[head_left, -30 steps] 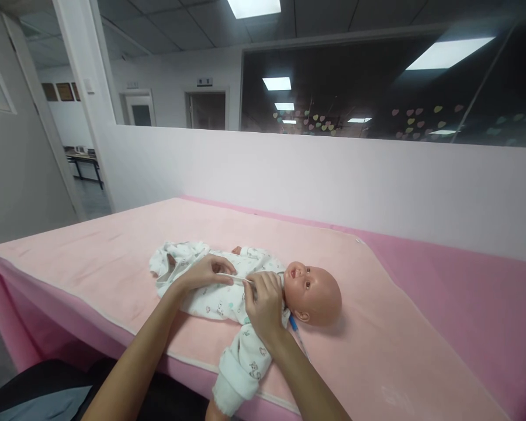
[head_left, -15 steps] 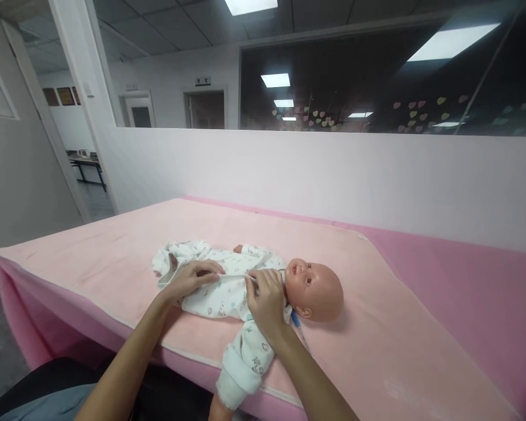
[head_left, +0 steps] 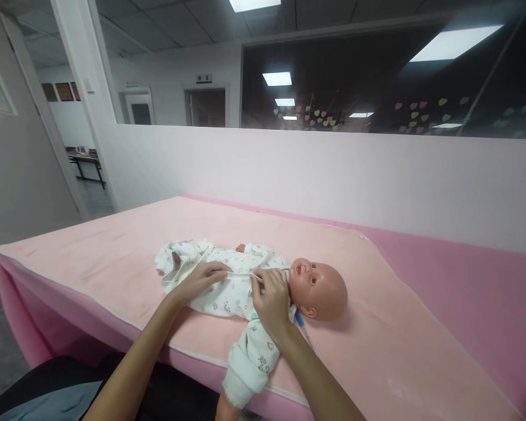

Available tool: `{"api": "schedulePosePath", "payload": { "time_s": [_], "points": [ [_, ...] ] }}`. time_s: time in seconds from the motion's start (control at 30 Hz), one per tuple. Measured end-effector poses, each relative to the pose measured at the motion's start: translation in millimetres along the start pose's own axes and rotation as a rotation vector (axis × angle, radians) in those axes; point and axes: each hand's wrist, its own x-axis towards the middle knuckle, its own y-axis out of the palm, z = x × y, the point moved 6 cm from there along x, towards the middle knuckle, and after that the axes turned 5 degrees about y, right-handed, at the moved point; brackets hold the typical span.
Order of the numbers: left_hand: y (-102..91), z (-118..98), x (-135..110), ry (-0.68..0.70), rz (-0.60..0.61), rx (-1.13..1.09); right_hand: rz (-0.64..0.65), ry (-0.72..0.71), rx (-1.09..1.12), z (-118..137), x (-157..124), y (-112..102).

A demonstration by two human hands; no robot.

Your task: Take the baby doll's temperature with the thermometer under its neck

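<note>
A baby doll (head_left: 322, 289) lies on its back with its head to the right, dressed in a white printed romper (head_left: 221, 301). My left hand (head_left: 201, 280) pinches the front edge of the romper near the doll's belly. Closer to the neck, my right hand (head_left: 272, 295) is closed on the same edge at the chest. Between them the white trim is pulled into a straight line. One doll arm in a rolled-up sleeve (head_left: 245, 374) hangs over the near edge of the table. Whatever fastening my fingers cover is hidden.
A pale pink pad (head_left: 377, 351) covers the table over a darker pink cloth (head_left: 456, 275). Beside the doll's neck lies a blue-ended cord or tube (head_left: 299, 319). Behind the table rises a white half wall (head_left: 315, 175) with a window above.
The view has shifted slightly, so doll and hands appear a little further right. Both hands keep their hold on the romper's front edge.
</note>
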Motion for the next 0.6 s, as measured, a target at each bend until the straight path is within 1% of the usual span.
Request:
{"api": "schedulePosePath", "payload": {
  "time_s": [0.1,0.2,0.33,0.6],
  "points": [
    [-2.0,0,-2,0.001,0.017,0.027,0.007,0.019,0.008,-1,0,0],
    [-4.9,3,-3,-0.007,-0.002,0.021,0.013,0.021,0.012,-2,-1,1],
    [-9.0,8,-2,-0.025,-0.083,0.011,0.014,0.007,0.013,-1,-1,1],
    [-14.2,15,-7,-0.112,-0.261,-0.042,0.000,-0.014,-0.013,0,-1,0]
  ]
}}
